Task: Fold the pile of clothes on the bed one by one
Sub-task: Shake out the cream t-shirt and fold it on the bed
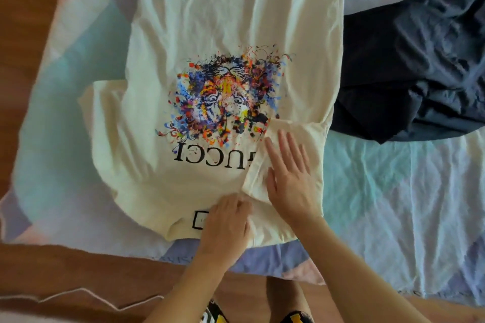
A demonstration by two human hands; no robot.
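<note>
Bedsheet [393, 191], pastel patches of blue, lilac and pink, creased, covers most of the view; its near edge runs along the bottom, with wooden floor [31, 34] showing at left and below. Cream T-shirt [223, 21] lies flat across the sheet's middle, print side up, collar toward the person, hem at the far side. Its left edge sits well inside the sheet's left border, leaving a broad strip of bare sheet there; near collar edge lies just short of the sheet's near edge. Dark navy garment [420, 73], crumpled, lies at right, touching or slightly under the shirt's right edge; cannot tell which. Bare sheet lies open below it, to the right of the hands. Tiger print [225, 94], multicoloured, centre of the shirt, with black lettering just nearer the person. Left sleeve [105, 118] spread out flat; right sleeve [291, 136] folded inward over the chest, covering the end of the lettering. Right hand [288, 178] lies flat on the folded sleeve, fingers straight and slightly spread, pressing. Left hand [225, 223] at the collar, fingers curled onto the fabric beside the black neck label [199, 220]; appears to pinch cloth, somewhat blurred.
</note>
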